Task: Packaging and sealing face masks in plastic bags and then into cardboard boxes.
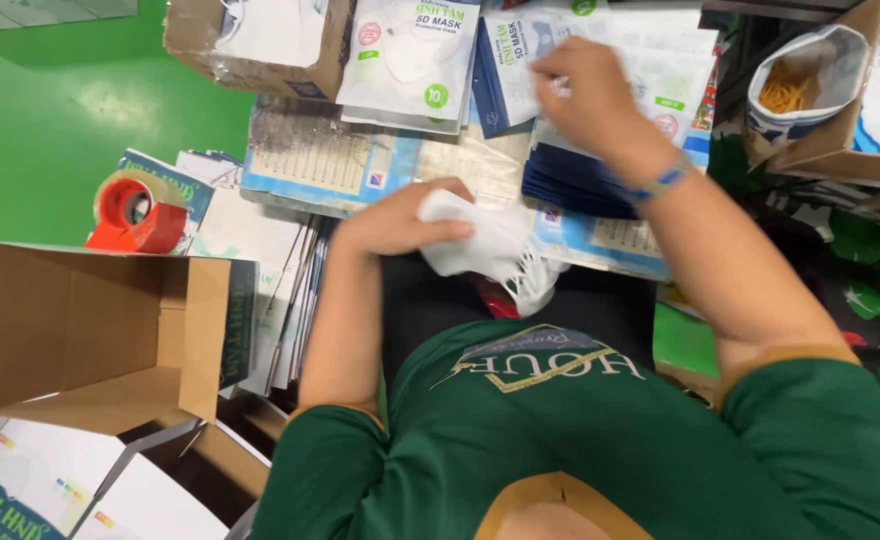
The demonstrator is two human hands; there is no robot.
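Left hand (400, 222) fingers clamp one white mask bundle (485, 250); right hand (585, 95) pinches one pouch (660, 70).

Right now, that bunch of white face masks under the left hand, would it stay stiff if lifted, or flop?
The bunch of soft white face masks would probably flop: it bulges and creases under the left hand. Its thin ear loops dangle loose, so they may snag. It looks light for its size.
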